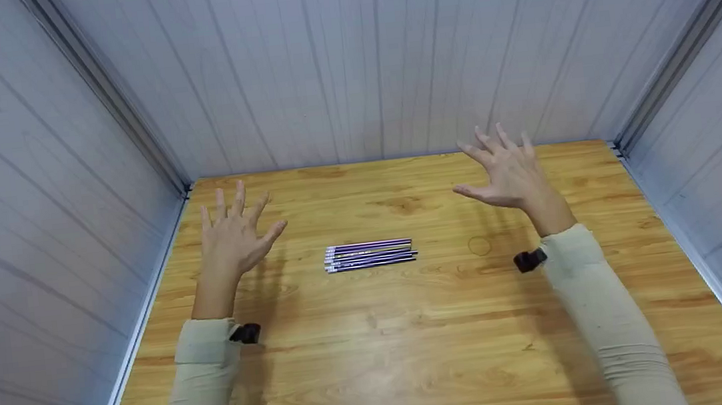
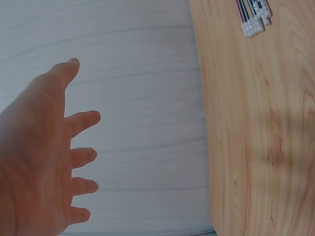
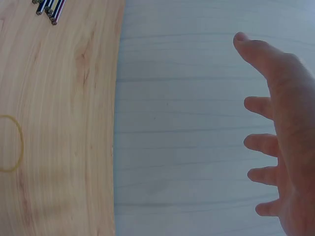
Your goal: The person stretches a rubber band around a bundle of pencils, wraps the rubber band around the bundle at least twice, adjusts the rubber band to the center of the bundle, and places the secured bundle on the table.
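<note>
I had left grip [image 1: 234, 239] released, fingers spread, raised over counter [image 1: 383, 348]. Right grip [image 1: 509, 173] also hung released, fingers fanned, on pencils' [image 1: 370, 255] other side. I saw pencils lying side by side on counter between grips, white ends toward left grip. Thin yellow ring [image 3: 21, 142] lay flat, nearer right grip than left.

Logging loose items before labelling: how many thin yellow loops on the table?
1. The yellow loop lies flat on the table, to the right of the pencils. No others show, though anything under the pencils would be hidden.
</note>
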The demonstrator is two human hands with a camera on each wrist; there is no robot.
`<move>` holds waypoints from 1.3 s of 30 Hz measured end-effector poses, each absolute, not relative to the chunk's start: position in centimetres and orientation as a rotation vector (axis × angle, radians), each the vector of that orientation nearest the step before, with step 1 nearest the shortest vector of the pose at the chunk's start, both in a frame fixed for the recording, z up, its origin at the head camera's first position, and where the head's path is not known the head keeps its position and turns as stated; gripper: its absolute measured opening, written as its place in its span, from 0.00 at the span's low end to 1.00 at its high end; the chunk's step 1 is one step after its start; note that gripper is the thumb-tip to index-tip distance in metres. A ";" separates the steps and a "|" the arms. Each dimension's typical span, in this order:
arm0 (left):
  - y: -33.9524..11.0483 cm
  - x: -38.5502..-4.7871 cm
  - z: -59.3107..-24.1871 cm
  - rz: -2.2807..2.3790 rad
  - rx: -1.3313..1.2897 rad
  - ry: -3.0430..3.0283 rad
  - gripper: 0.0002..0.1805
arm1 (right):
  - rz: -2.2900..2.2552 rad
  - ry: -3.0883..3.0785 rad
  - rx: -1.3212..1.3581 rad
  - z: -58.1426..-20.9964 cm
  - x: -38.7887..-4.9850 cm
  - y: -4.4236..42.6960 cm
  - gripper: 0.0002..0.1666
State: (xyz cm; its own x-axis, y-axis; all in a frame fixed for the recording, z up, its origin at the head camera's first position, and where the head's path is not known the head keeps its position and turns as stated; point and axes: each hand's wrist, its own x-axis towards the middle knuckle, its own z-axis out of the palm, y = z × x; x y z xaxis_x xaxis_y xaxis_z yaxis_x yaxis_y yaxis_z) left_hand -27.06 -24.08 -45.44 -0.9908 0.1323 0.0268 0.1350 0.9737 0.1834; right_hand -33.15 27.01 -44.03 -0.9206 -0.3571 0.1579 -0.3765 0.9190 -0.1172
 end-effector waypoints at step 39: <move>-20.2 -29.8 -47.0 -0.451 -0.412 -3.106 0.49 | 0.681 -2.884 0.946 -47.1 -35.3 19.4 0.58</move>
